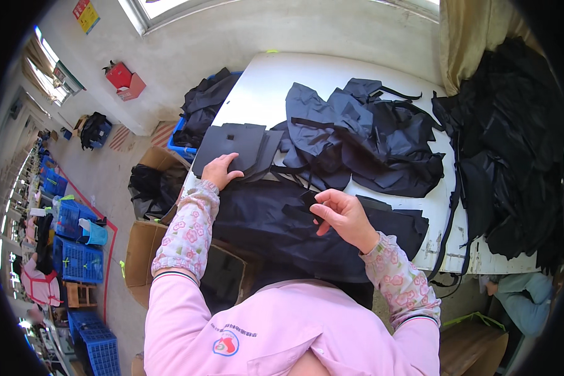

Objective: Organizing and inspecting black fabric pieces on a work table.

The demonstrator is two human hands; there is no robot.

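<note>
My left hand (221, 171) lies with its fingers stretched out on the near edge of a stack of flat dark grey panels (235, 141), at the table's left side. The top panel has a small square mark or hole. My right hand (344, 216) is closed in a pinch over the dark cloth, holding a small black piece (308, 198) whose exact kind I cannot make out. Black fabric (257, 216) spreads along the near side of the table below both hands. Beyond it sits a crumpled heap of black cloth (357, 135) with straps.
The white table (257, 75) meets a wall. A large pile of black cloth (507, 156) hangs over its right end. Blue crate (180, 150) and cardboard boxes (141, 250) stand along the left side. Another person (526, 297) is partly visible at the lower right.
</note>
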